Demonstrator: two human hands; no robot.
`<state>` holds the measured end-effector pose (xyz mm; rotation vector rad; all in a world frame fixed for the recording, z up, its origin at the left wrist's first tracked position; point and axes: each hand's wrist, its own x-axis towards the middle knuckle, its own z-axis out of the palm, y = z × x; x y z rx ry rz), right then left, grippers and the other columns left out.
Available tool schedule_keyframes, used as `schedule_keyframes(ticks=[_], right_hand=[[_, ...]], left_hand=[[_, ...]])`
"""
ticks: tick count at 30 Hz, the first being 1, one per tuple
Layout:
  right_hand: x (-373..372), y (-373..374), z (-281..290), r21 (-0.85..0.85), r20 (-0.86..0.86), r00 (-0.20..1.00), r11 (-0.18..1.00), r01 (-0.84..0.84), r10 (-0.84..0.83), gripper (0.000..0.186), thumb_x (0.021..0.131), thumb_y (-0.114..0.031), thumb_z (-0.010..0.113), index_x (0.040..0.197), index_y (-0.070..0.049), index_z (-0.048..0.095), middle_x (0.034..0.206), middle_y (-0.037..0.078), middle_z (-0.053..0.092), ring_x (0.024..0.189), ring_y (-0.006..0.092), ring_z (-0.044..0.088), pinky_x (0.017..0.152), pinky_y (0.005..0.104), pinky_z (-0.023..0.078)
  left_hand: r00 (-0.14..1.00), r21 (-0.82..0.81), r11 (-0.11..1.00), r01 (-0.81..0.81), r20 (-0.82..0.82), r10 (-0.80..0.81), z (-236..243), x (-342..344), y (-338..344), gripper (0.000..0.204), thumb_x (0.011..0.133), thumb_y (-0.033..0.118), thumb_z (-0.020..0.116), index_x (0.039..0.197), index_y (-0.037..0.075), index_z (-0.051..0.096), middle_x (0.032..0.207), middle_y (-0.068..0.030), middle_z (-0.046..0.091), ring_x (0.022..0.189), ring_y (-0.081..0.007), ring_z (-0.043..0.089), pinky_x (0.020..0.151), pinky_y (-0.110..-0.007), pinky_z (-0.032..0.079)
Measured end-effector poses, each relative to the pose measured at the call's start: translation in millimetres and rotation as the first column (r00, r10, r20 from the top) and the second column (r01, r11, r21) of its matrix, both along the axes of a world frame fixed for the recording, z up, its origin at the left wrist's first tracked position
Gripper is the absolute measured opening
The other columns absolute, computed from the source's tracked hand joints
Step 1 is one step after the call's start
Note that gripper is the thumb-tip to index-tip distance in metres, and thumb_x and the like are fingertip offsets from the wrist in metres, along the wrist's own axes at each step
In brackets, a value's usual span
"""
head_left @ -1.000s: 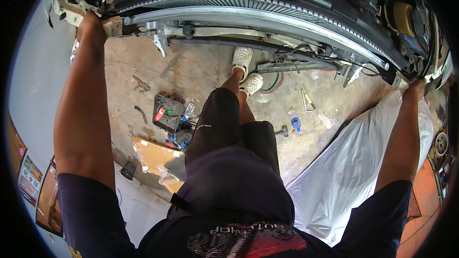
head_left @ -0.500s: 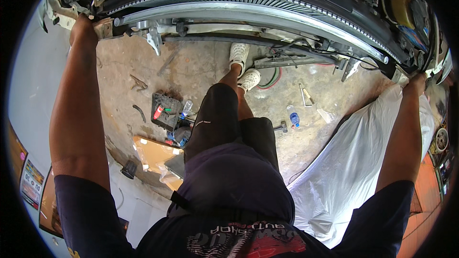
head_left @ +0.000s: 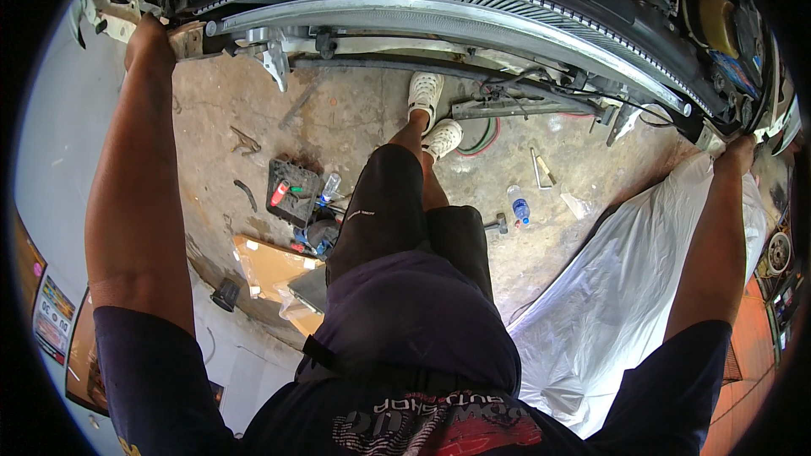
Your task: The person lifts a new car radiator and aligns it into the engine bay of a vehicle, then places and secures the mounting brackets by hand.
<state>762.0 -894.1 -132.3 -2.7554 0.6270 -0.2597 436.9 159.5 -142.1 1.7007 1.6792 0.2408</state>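
Note:
I stand facing an open car front with a long silver radiator (head_left: pixel 448 17) across the top of my view. My left hand (head_left: pixel 150 44) is closed on a cream metal bracket (head_left: pixel 118 15) at the radiator's left end, its fingertips mostly hidden. At the other end, my right hand (head_left: pixel 737 152) grips a pale metal bracket (head_left: pixel 710 140), with part of the fingers out of sight. A black hose and cables (head_left: pixel 642 118) run beside that end. Beneath the radiator lies a dark lower bar (head_left: pixel 380 64), with my feet on the floor below.
On the concrete floor (head_left: pixel 220 118) lie a black tool tray (head_left: pixel 283 203), cardboard (head_left: pixel 262 270), a plastic bottle (head_left: pixel 519 207), a hammer (head_left: pixel 497 224) and tools (head_left: pixel 541 169). A silvery cover (head_left: pixel 617 279) drapes over something at right; a white vehicle panel (head_left: pixel 59 152) is at left.
Over the last second the car front and both my hands shifted slightly left and upward in the view. Both hands keep their grip on the brackets.

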Motion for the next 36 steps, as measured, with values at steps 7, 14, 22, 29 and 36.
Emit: schedule_keyframes(ticks=[7, 14, 22, 29, 36], right_hand=[[2, 6, -3, 0.091, 0.002, 0.998, 0.994, 0.061, -0.062, 0.04, 0.096, -0.036, 0.053, 0.112, -0.004, 0.07, 0.119, 0.02, 0.072, 0.115, 0.0402, 0.067, 0.098, 0.0487, 0.049], [11, -26, 4, -0.012, 0.01, 0.996, 0.996, -0.087, 0.087, 0.041, 0.096, -0.035, 0.05, 0.113, -0.004, 0.071, 0.118, 0.02, 0.072, 0.114, 0.0407, 0.067, 0.096, 0.049, 0.049], [-8, 39, -16, 0.118, -0.034, 0.999, 0.992, 0.041, -0.037, 0.041, 0.099, -0.033, 0.049, 0.112, -0.002, 0.071, 0.117, 0.023, 0.072, 0.114, 0.0425, 0.066, 0.096, 0.0487, 0.049], [7, -22, -16, -0.027, 0.019, 0.987, 0.987, -0.159, 0.16, 0.04, 0.098, -0.034, 0.05, 0.108, 0.0, 0.069, 0.117, 0.024, 0.072, 0.113, 0.0428, 0.066, 0.096, 0.0502, 0.05], [-2, 18, -24, 0.135, 0.019, 0.999, 0.99, 0.04, -0.043, 0.04, 0.099, -0.035, 0.049, 0.108, -0.002, 0.069, 0.114, 0.023, 0.072, 0.111, 0.0433, 0.067, 0.095, 0.0521, 0.05]], left_hand=[[1.0, 0.011, 1.0, -0.022, -0.008, 0.022, 3, 1, -2, 0.062, 0.097, 0.042, 0.056, 0.136, -0.006, 0.056, 0.124, -0.0192, 0.066, 0.106, -0.0268, 0.069, 0.092, -0.035, 0.054], [0.999, -0.002, 0.999, -0.034, 0.005, 0.034, -3, 3, -4, 0.065, 0.096, 0.043, 0.056, 0.138, -0.007, 0.055, 0.129, -0.0196, 0.064, 0.11, -0.0267, 0.068, 0.095, -0.035, 0.053], [0.998, 0.051, 0.997, -0.052, -0.031, 0.053, 17, -3, 1, 0.069, 0.095, 0.045, 0.057, 0.14, -0.008, 0.054, 0.133, -0.02, 0.063, 0.115, -0.0267, 0.067, 0.098, -0.035, 0.051], [0.998, 0.028, 0.998, -0.058, -0.014, 0.058, 9, 1, -6, 0.072, 0.095, 0.046, 0.058, 0.141, -0.009, 0.053, 0.137, -0.0204, 0.061, 0.119, -0.0266, 0.065, 0.101, -0.035, 0.05], [0.996, 0.057, 0.996, -0.068, -0.047, 0.071, 21, 3, -9, 0.076, 0.094, 0.048, 0.058, 0.143, -0.009, 0.053, 0.141, -0.0208, 0.06, 0.123, -0.0266, 0.064, 0.103, -0.035, 0.048]])
